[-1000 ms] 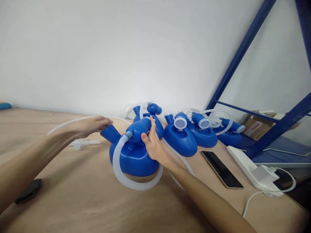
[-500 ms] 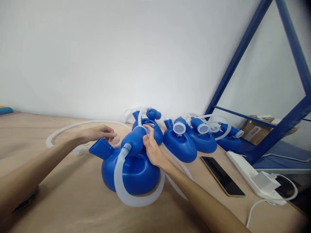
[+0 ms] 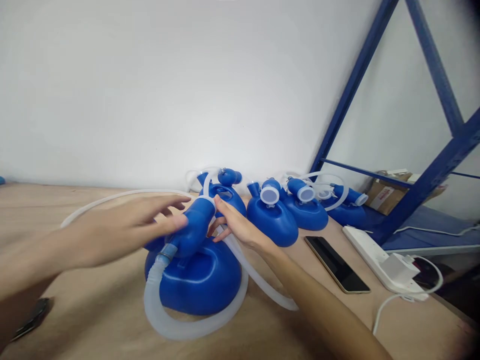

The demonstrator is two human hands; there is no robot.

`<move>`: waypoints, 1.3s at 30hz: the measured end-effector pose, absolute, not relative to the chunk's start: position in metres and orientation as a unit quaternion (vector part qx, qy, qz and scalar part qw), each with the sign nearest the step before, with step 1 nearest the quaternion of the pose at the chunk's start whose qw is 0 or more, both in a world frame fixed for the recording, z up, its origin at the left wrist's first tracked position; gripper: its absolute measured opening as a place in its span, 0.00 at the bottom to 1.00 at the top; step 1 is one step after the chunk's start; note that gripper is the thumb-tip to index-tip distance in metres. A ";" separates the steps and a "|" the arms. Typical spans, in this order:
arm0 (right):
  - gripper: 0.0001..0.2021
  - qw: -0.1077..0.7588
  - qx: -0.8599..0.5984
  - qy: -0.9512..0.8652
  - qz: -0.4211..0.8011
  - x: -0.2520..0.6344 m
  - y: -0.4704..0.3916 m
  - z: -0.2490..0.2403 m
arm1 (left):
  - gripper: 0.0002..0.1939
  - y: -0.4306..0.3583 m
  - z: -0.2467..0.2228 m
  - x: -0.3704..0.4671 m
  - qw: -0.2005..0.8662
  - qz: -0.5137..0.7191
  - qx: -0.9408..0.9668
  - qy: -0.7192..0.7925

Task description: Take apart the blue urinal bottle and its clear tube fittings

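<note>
A blue plastic urinal bottle [image 3: 198, 290] lies on the table in front of me, its side neck mostly hidden behind my left hand. Above it, tilted, is its blue funnel head [image 3: 193, 225], with a white rim at the upper end and a corrugated white hose [image 3: 180, 327] on the lower end. My right hand [image 3: 234, 220] holds the funnel head near its rim, thumb side up, other fingers curled beneath. My left hand [image 3: 150, 220] is stretched out with fingers and thumb apart; the thumb tip reaches the funnel head's left side.
Several more blue urinal bottles [image 3: 272, 225] with hoses stand behind, along the wall. To the right lie a phone [image 3: 337, 265] and a white power strip [image 3: 382, 265] with a plugged-in charger. A blue metal frame [image 3: 352, 90] rises there. A dark object [image 3: 32, 317] lies at lower left.
My left hand has come from behind the bottle's neck to the funnel head, its fingers spreading. The funnel head has tilted more upright, my right hand still on it. The view has shifted slightly.
</note>
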State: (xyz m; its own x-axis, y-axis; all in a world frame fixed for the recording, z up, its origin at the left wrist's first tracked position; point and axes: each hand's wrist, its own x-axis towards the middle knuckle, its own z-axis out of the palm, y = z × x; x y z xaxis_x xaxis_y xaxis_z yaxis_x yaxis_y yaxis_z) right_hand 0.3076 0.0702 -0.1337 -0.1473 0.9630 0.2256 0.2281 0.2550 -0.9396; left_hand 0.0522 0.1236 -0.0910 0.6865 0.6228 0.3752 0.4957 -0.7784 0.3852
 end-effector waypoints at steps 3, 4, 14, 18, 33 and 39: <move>0.25 0.495 -0.467 -0.626 0.383 0.306 0.074 -0.136 | 0.41 0.090 -0.092 0.078 0.054 0.193 0.926 0.319; 0.24 0.507 -0.466 -0.623 0.372 0.306 0.075 -0.137 | 0.43 0.083 -0.092 0.086 0.049 0.175 0.927 0.329; 0.25 0.579 -0.394 -0.636 0.325 0.320 0.089 -0.143 | 0.42 0.073 -0.091 0.107 0.149 0.127 0.924 0.328; 0.29 0.585 -0.393 -0.619 0.347 0.323 0.096 -0.149 | 0.41 0.085 -0.094 0.106 0.187 0.134 0.925 0.303; 0.32 0.621 -0.419 -0.589 0.302 0.311 0.094 -0.155 | 0.44 0.096 -0.095 0.103 0.255 0.159 0.905 0.303; 0.31 0.603 -0.449 -0.598 0.277 0.313 0.099 -0.159 | 0.42 0.099 -0.095 0.102 0.273 0.166 0.896 0.309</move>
